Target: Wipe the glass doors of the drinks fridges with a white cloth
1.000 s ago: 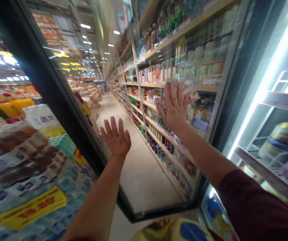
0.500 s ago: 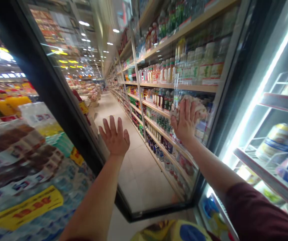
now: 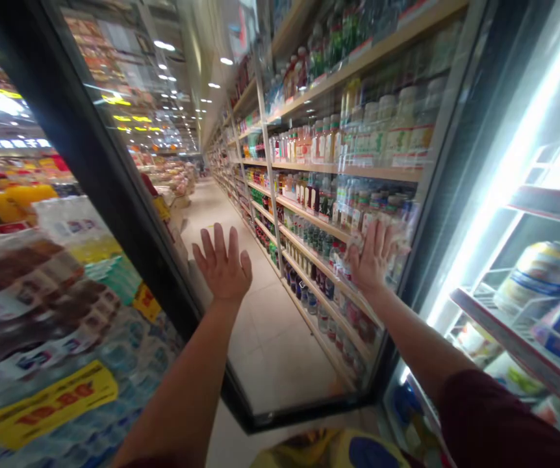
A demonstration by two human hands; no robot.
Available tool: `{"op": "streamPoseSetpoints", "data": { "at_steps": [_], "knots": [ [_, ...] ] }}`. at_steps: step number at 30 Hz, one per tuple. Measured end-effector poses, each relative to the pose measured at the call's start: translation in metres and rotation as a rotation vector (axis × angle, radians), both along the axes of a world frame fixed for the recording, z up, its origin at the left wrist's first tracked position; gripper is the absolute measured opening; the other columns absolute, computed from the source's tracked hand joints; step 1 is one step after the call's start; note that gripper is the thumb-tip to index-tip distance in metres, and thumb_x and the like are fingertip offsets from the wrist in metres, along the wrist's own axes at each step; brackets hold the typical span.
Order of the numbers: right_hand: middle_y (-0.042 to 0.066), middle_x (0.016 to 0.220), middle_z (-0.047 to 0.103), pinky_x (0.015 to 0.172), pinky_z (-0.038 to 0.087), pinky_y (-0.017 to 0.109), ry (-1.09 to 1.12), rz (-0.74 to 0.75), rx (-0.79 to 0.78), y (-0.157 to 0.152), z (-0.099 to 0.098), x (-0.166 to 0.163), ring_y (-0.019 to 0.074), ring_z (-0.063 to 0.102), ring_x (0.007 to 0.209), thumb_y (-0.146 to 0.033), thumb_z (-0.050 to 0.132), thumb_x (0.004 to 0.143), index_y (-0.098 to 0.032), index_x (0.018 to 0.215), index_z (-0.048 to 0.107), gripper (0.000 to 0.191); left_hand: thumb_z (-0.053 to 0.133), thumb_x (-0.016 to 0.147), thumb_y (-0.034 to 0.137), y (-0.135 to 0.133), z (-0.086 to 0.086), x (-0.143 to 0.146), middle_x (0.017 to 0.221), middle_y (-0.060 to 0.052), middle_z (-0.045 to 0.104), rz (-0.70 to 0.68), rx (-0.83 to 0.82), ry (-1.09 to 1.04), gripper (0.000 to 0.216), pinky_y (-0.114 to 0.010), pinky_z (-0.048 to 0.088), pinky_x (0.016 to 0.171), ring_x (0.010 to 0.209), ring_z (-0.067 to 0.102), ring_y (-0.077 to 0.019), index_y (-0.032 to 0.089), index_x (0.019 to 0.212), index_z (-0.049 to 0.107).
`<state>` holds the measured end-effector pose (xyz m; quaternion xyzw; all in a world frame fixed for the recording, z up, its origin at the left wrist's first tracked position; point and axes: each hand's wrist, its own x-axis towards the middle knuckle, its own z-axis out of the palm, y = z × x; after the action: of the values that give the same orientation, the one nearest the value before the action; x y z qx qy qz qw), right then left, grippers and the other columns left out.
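Note:
I stand at an open glass fridge door (image 3: 304,413) with a black frame. My left hand (image 3: 222,263) lies flat on the glass, fingers spread, holding nothing. My right hand (image 3: 371,257) presses a pale cloth (image 3: 397,242) against the glass near the door's hinged right edge; hand and cloth are smeared by motion. Both forearms reach forward, and a dark red sleeve covers my right upper arm.
Lit fridge shelves (image 3: 504,338) with tubs (image 3: 546,273) stand at the right. Through the glass I see a shop aisle (image 3: 270,325) lined with bottle shelves (image 3: 338,169). Packaged goods (image 3: 41,292) show at the left. A yellow and blue object (image 3: 343,452) sits at the bottom edge.
My right hand has slid the cloth down and to the right across the glass. My left hand has stayed in place on the door.

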<state>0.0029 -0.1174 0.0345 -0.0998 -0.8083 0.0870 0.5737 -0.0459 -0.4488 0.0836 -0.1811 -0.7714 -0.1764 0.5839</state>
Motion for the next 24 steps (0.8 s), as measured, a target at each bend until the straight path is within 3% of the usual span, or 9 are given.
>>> {"op": "streamPoseSetpoints", "data": {
  "at_steps": [2, 4, 9, 11, 14, 16, 18, 20, 24],
  "knots": [
    [0.022, 0.165, 0.033, 0.122, 0.030, 0.065, -0.023, 0.031, 0.035, 0.000, -0.029, 0.004, 0.0382, 0.022, 0.159, -0.050, 0.033, 0.104, -0.011, 0.167, 0.025, 0.074, 0.042, 0.103, 0.040, 0.000, 0.000, 0.001, 0.164, -0.019, 0.036, -0.012, 0.007, -0.001, 0.058, -0.059, 0.002, 0.131, 0.161, 0.009, -0.0325, 0.011, 0.153, 0.052],
    [0.023, 0.163, 0.037, 0.121, 0.030, 0.067, -0.038, 0.051, 0.060, 0.004, -0.037, 0.007, 0.0396, 0.025, 0.157, -0.052, 0.035, 0.103, -0.011, 0.165, 0.029, 0.075, 0.041, 0.103, 0.040, 0.001, 0.001, 0.002, 0.164, -0.019, 0.036, -0.010, 0.008, -0.021, 0.059, -0.059, 0.002, 0.131, 0.161, 0.008, -0.0329, 0.011, 0.153, 0.052],
    [0.020, 0.171, 0.016, 0.125, 0.022, 0.068, 0.024, 0.031, 0.003, 0.011, 0.020, 0.002, 0.0380, 0.009, 0.162, -0.048, 0.032, 0.105, -0.009, 0.168, 0.015, 0.076, 0.037, 0.104, 0.042, 0.004, 0.002, 0.003, 0.164, -0.018, 0.037, 0.028, 0.001, -0.030, 0.060, -0.058, 0.002, 0.131, 0.161, 0.008, -0.0323, 0.011, 0.152, 0.054],
    [0.020, 0.171, 0.020, 0.126, 0.019, 0.068, 0.055, 0.077, 0.073, -0.004, 0.027, 0.000, 0.0385, 0.008, 0.162, -0.044, 0.034, 0.106, -0.008, 0.168, 0.015, 0.075, 0.035, 0.105, 0.045, 0.005, 0.002, 0.002, 0.164, -0.018, 0.037, 0.025, 0.005, -0.025, 0.061, -0.057, 0.002, 0.131, 0.161, 0.008, -0.0321, 0.010, 0.151, 0.055],
    [0.019, 0.162, 0.041, 0.129, 0.012, 0.065, 0.058, 0.307, 0.411, -0.044, -0.001, 0.002, 0.0375, 0.023, 0.159, -0.037, 0.044, 0.104, -0.013, 0.165, 0.032, 0.066, 0.033, 0.107, 0.049, 0.004, 0.001, 0.002, 0.165, -0.017, 0.035, -0.014, 0.009, -0.051, 0.063, -0.056, 0.003, 0.131, 0.161, 0.009, -0.0316, 0.010, 0.152, 0.053],
    [0.004, 0.154, 0.055, 0.133, 0.016, 0.048, 0.028, 0.422, 0.587, -0.067, -0.023, 0.006, 0.0249, 0.044, 0.150, -0.037, 0.050, 0.104, -0.031, 0.156, 0.048, 0.053, 0.033, 0.108, 0.050, 0.003, 0.000, 0.002, 0.166, -0.017, 0.034, -0.032, 0.003, -0.054, 0.063, -0.056, 0.002, 0.131, 0.161, 0.010, -0.0314, 0.011, 0.153, 0.051],
    [-0.005, 0.150, 0.059, 0.133, 0.018, 0.037, 0.001, 0.473, 0.670, -0.081, -0.029, 0.007, 0.0169, 0.052, 0.143, -0.037, 0.053, 0.103, -0.040, 0.151, 0.053, 0.048, 0.035, 0.108, 0.048, 0.003, 0.000, 0.002, 0.166, -0.017, 0.034, -0.034, -0.002, -0.045, 0.061, -0.056, 0.002, 0.131, 0.161, 0.008, -0.0310, 0.011, 0.153, 0.052],
    [-0.004, 0.153, 0.056, 0.134, 0.015, 0.038, -0.012, 0.474, 0.676, -0.086, -0.014, 0.003, 0.0178, 0.049, 0.146, -0.037, 0.054, 0.103, -0.037, 0.156, 0.048, 0.053, 0.035, 0.107, 0.045, 0.003, 0.000, 0.002, 0.165, -0.018, 0.036, -0.022, -0.009, -0.021, 0.059, -0.056, 0.003, 0.131, 0.161, 0.007, -0.0304, 0.011, 0.153, 0.053],
    [0.003, 0.163, 0.042, 0.134, 0.008, 0.052, -0.009, 0.359, 0.531, -0.095, 0.029, -0.009, 0.0277, 0.032, 0.157, -0.041, 0.050, 0.105, -0.029, 0.164, 0.035, 0.062, 0.036, 0.106, 0.042, 0.003, 0.000, 0.000, 0.164, -0.018, 0.037, 0.015, -0.015, 0.004, 0.058, -0.056, 0.005, 0.131, 0.161, 0.007, -0.0297, 0.011, 0.151, 0.055]
  ]
}}
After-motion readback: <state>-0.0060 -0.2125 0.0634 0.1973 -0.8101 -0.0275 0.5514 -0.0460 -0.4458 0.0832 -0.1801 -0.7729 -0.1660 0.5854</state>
